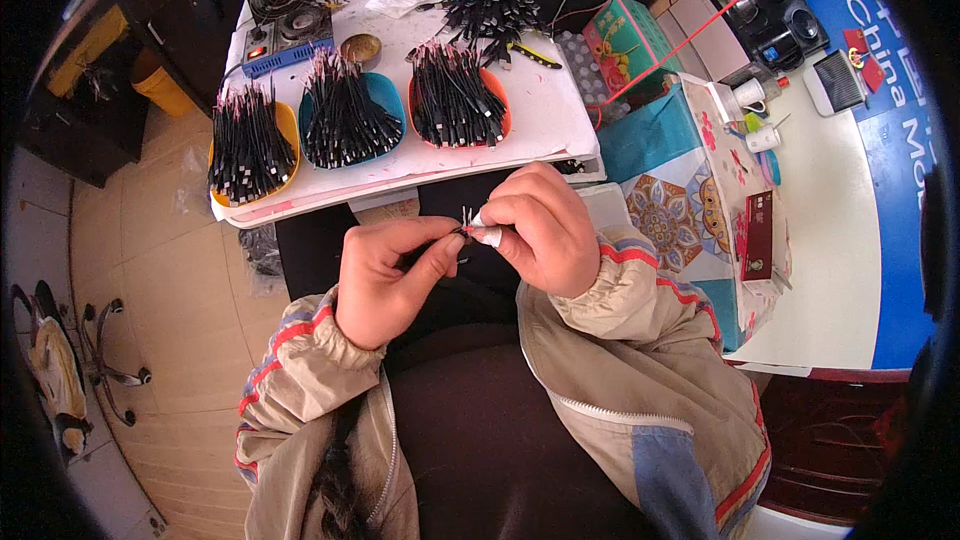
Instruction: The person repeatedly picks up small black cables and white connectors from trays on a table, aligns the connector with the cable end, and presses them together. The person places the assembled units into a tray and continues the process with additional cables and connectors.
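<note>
My left hand [385, 275] pinches a short black cable [462, 232] between thumb and fingertips, above my lap. Against it, the closed fingers of my right hand [548, 225] grip the thin pinkish wires at the cable's end. White tape wraps my right thumb and fingertip. Small light-coloured strands stick up between the two hands; the rest of the cable is hidden by my fingers. Beyond my hands, bundles of black cables stand in a yellow tray [291, 180], a teal tray [396, 100] and an orange-red tray [499, 90], pink wire ends upward.
The white table [545, 120] carries a blue soldering unit [288, 58], a small round tin [360, 48], a yellow-black cutter [536, 56] and a heap of black cables [490, 5]. At right are a patterned box [665, 210] and a pale desk [825, 240]. A wheeled chair [105, 355] stands left.
</note>
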`<state>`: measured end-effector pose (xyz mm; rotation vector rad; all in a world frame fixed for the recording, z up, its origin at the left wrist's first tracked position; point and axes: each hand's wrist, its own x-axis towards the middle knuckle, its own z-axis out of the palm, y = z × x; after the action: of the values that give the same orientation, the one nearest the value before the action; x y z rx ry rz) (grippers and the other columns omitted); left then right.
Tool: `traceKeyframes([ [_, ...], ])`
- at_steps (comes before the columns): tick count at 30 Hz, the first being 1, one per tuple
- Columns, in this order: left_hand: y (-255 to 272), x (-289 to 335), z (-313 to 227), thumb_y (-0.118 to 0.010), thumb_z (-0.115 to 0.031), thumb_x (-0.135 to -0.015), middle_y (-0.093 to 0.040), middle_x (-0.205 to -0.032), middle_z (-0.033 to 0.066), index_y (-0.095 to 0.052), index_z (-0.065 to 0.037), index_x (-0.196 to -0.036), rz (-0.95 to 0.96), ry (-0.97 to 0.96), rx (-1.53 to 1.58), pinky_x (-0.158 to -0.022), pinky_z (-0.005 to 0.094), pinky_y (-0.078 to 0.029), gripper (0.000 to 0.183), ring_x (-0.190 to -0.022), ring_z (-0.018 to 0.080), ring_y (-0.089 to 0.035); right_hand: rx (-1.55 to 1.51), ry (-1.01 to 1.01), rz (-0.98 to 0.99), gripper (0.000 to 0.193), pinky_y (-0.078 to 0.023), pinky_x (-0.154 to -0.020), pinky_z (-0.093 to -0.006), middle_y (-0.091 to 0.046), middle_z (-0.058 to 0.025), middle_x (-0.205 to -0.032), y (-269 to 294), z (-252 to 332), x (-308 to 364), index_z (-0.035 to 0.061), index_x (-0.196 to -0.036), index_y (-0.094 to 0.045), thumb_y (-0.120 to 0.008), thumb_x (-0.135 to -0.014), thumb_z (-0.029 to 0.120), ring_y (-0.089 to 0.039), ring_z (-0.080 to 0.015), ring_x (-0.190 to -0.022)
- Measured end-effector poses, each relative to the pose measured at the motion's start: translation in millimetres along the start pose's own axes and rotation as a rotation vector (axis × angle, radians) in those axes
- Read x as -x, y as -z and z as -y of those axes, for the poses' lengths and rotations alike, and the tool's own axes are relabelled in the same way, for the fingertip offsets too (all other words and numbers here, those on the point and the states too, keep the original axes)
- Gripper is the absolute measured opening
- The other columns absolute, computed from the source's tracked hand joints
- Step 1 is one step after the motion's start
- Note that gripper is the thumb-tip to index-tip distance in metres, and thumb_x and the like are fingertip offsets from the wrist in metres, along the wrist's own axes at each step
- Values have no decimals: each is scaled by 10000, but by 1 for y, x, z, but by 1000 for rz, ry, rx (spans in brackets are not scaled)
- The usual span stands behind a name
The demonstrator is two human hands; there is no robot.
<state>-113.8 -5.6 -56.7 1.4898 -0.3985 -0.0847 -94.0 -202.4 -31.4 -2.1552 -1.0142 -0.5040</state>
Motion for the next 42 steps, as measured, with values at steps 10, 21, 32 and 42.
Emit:
traceKeyframes([
  [10, 16, 7, 4, -635, -40, -874, -636, -725, 55, -675, 39, -927, 75, 157, 293, -532, 215, -428, 103, -611, 92, -566, -332, -225, 178, 220, -446, -651, -266, -589, -74, -936, 13, -2, -5, 14, -973, -613, -712, -809, 122, -549, -162, -755],
  [21, 10, 3, 17, -610, -89, -904, -578, -674, 40, -633, 45, -956, 170, 302, 752, -470, 190, -281, 145, -558, 59, -459, -218, -13, 154, 165, -468, -684, -347, -584, -105, -856, 6, 2, -6, 22, -885, -573, -679, -760, 24, -577, -278, -773],
  [32, 9, 8, 16, -640, -16, -861, -613, -748, 83, -643, 59, -922, 117, 31, 739, -540, 229, -414, 97, -600, 105, -526, -296, -186, 140, 271, -488, -792, -340, -636, -114, -981, 14, -10, 2, 17, -1036, -620, -706, -813, 145, -615, -271, -905],
  [42, 20, 5, 4, -633, 5, -860, -654, -766, 86, -668, 46, -902, 174, -136, 143, -589, 249, -478, 68, -637, 111, -588, -671, -431, 329, 142, -454, -680, -264, -593, -37, -840, 11, 9, -7, 7, -924, -573, -635, -888, 130, -560, -132, -746],
])
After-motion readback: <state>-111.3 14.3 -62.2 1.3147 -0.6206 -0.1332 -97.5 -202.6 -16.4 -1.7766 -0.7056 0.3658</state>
